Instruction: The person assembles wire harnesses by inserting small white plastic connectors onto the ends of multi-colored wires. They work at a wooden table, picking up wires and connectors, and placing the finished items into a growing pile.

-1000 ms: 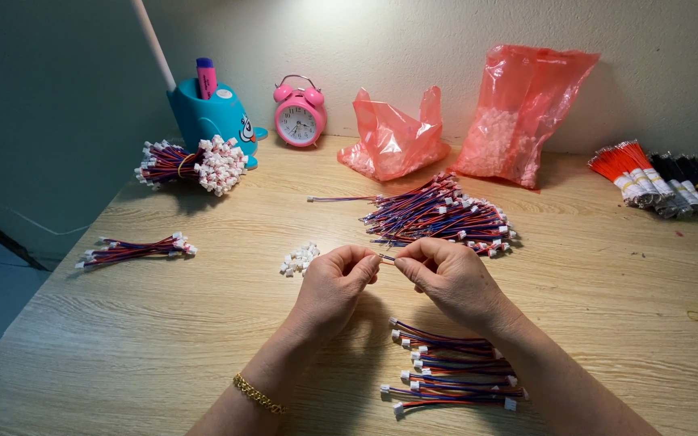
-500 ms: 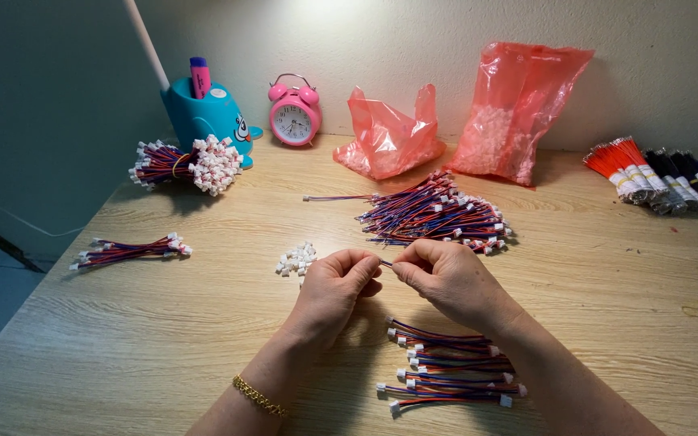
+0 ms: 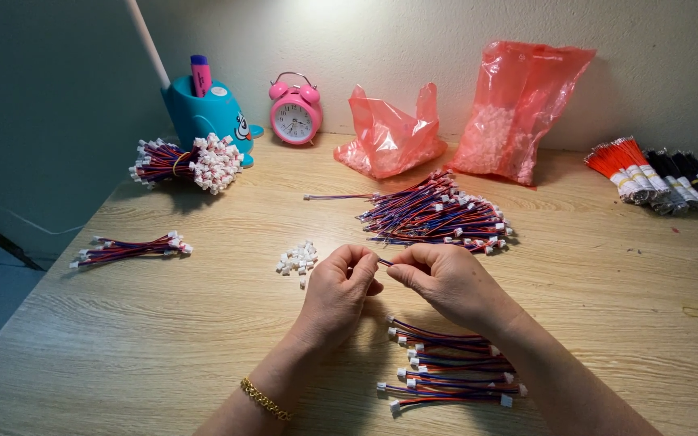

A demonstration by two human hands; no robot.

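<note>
Both hands meet over the middle of the pale wood-grain table (image 3: 163,323), fingertips pinched together on a short, thin red-and-blue wire lead (image 3: 384,262) that bridges the small gap between them. The left hand (image 3: 339,289) closes its thumb and forefinger on one end of the lead; whether a connector sits inside that pinch cannot be told. The right hand (image 3: 444,281) grips the other end the same way. Just left of the left hand lies a small heap of loose white plastic connectors (image 3: 297,258). Directly below the right hand, near the table's front edge, rests a loose stack of red-and-blue leads with white connector ends (image 3: 450,367). Beyond the hands spreads a larger fanned pile of the same leads (image 3: 438,216). A slim bundle of leads (image 3: 129,249) lies well apart to the left, and a fat banded bundle (image 3: 187,161) sits by the teal cartoon pen holder (image 3: 203,113). Against the wall stand a pink twin-bell alarm clock (image 3: 294,115) and two pink plastic bags (image 3: 519,109).
</note>
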